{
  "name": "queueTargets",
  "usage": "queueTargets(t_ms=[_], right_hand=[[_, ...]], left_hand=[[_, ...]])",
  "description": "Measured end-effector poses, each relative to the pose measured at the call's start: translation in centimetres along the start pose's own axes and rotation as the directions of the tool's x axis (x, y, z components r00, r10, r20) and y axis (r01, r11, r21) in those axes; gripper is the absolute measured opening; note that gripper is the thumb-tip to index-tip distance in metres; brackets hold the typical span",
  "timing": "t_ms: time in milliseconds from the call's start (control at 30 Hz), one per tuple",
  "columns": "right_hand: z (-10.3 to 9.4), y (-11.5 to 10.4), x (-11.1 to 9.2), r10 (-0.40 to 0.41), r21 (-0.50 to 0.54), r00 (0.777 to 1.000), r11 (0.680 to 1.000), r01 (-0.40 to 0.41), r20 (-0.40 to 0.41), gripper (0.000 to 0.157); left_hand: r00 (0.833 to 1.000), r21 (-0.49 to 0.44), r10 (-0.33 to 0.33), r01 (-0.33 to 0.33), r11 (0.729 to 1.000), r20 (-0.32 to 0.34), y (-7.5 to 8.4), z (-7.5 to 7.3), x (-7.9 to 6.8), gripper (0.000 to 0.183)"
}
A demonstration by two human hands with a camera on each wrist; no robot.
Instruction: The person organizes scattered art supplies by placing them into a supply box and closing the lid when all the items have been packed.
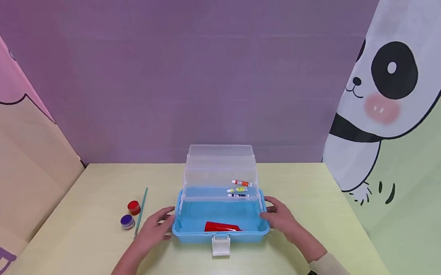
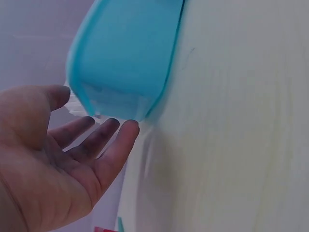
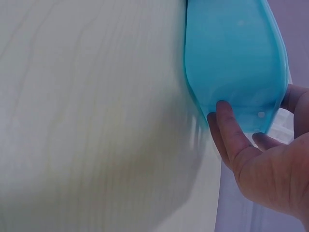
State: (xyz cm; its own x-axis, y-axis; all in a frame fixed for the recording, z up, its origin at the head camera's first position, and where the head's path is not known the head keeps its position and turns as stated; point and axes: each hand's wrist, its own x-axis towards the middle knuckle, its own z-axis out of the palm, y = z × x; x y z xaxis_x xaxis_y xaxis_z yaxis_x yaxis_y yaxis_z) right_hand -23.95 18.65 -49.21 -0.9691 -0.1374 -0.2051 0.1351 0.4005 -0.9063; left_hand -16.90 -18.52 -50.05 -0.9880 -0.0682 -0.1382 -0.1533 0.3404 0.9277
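A light-blue plastic storage box (image 1: 218, 213) stands on the table with its clear lid (image 1: 220, 163) raised and its white latch (image 1: 221, 245) hanging in front. Inside, a red tapered tube (image 1: 221, 227) lies along the front wall. Several small paint tubes (image 1: 238, 190) show towards the back right. At the box's left end, my left hand (image 1: 153, 231) has loosely spread fingers, the tips right by the wall. My right hand (image 1: 280, 218) holds the right end, thumb over the rim and fingers (image 3: 231, 128) against the outer wall.
Left of the box, a red-lidded paint jar (image 1: 134, 207) and a purple-lidded one (image 1: 127, 221) stand beside a thin teal paintbrush (image 1: 141, 211). A purple wall covering (image 1: 209, 76) rises behind the table's back edge. Cartoon-printed panels flank both sides.
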Motion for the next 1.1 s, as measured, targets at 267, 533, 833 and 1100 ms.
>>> queueTargets(t_ms=[267, 533, 833, 1100], right_hand=[[-0.1, 0.0, -0.3, 0.010, -0.008, 1.000, 1.000, -0.010, 0.003, 0.064], [-0.1, -0.2, -0.3, 0.003, -0.003, 1.000, 1.000, -0.003, -0.004, 0.064], [-0.1, 0.2, 0.0, 0.009, 0.001, 1.000, 1.000, -0.009, -0.004, 0.063], [-0.1, 0.4, 0.1, 0.008, 0.014, 1.000, 1.000, -0.008, -0.005, 0.063]], left_hand=[[0.997, 0.050, 0.056, -0.053, 0.997, -0.055, 0.5, -2.1, -1.5, 0.039], [0.991, 0.079, 0.089, -0.081, 0.994, -0.099, 1.2, -5.0, -2.6, 0.037], [0.939, 0.266, 0.141, -0.056, 0.962, -0.313, 0.3, -8.5, -3.4, 0.033], [0.899, 0.360, 0.136, 0.026, 0.933, -0.416, -1.2, -10.5, -3.8, 0.039]])
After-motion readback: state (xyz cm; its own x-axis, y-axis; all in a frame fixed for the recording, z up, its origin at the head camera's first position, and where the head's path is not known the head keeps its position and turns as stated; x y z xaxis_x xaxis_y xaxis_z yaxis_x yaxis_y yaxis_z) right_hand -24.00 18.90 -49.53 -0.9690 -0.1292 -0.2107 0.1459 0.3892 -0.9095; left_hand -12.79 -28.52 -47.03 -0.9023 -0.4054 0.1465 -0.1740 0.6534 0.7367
